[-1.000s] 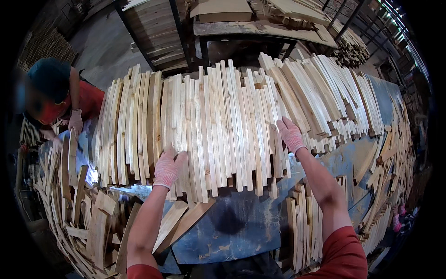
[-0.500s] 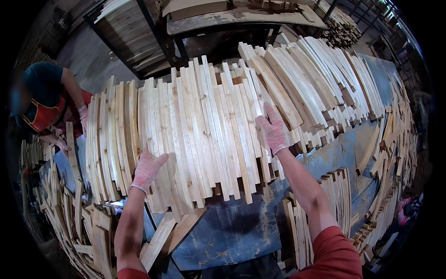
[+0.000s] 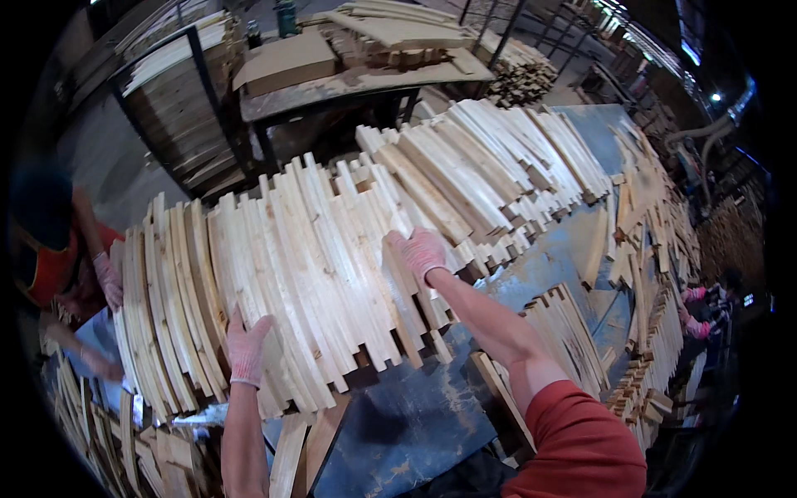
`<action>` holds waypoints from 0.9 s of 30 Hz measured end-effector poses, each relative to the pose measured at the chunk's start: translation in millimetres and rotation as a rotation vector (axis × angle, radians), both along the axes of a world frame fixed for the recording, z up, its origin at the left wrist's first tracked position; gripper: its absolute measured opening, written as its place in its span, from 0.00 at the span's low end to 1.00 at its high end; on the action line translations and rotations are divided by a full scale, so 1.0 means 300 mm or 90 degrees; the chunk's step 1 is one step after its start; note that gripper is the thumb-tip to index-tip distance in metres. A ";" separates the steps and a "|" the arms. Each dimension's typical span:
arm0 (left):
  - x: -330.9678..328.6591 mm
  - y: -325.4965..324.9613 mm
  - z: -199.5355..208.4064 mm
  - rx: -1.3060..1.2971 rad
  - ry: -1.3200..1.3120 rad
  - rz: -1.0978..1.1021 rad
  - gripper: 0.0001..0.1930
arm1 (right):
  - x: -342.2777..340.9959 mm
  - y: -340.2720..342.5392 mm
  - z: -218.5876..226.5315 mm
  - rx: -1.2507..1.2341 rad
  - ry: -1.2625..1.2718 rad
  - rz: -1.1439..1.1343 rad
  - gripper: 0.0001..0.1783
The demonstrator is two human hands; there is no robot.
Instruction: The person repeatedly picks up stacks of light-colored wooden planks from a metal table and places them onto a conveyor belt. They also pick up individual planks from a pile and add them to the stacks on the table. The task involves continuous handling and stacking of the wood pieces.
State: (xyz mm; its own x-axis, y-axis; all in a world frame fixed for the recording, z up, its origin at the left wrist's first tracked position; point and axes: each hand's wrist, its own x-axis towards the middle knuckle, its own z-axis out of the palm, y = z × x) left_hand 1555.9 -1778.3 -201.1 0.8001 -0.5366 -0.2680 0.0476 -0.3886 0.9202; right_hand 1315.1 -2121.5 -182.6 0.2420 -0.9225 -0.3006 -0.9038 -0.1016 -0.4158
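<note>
A broad row of pale wooden slats (image 3: 307, 274) lies side by side across a blue table. My left hand (image 3: 246, 353), in a pinkish knit glove, rests on the slats near their left front part, with its fingers stretched and thumb apart. At the row's right side my right hand (image 3: 425, 253), gloved alike, is closed over the top of a slat; its fingertips are partly hidden. Slats below this hand lean a little, and dark gaps show between them. Another bundle of slats (image 3: 465, 166) lies just beyond my right hand.
A co-worker (image 3: 62, 249) with gloved hands stands at the left end of the row. Loose slats (image 3: 311, 440) lie at the front, with more stacked on the blue table (image 3: 407, 423) at right. Behind stand a workbench (image 3: 357, 87) and a metal-framed wood stack (image 3: 178, 116).
The view has turned, shifting the scene left and down. My right hand has moved in over the slats and its fingers have drawn together. The co-worker's nearer hand has dropped lower.
</note>
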 end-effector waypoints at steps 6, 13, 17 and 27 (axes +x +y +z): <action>-0.178 0.152 0.052 -0.013 0.044 0.005 0.38 | -0.187 0.170 0.058 0.040 -0.038 -0.004 0.44; -0.505 0.442 0.033 0.019 0.141 0.068 0.44 | -0.511 0.417 0.079 0.133 -0.023 -0.018 0.50; -0.567 0.491 0.121 0.194 -0.274 -0.130 0.28 | -0.586 0.418 0.062 0.218 0.024 -0.025 0.58; -0.616 0.512 -0.043 -0.029 0.388 0.064 0.27 | -0.612 0.422 0.032 0.206 0.014 0.056 0.55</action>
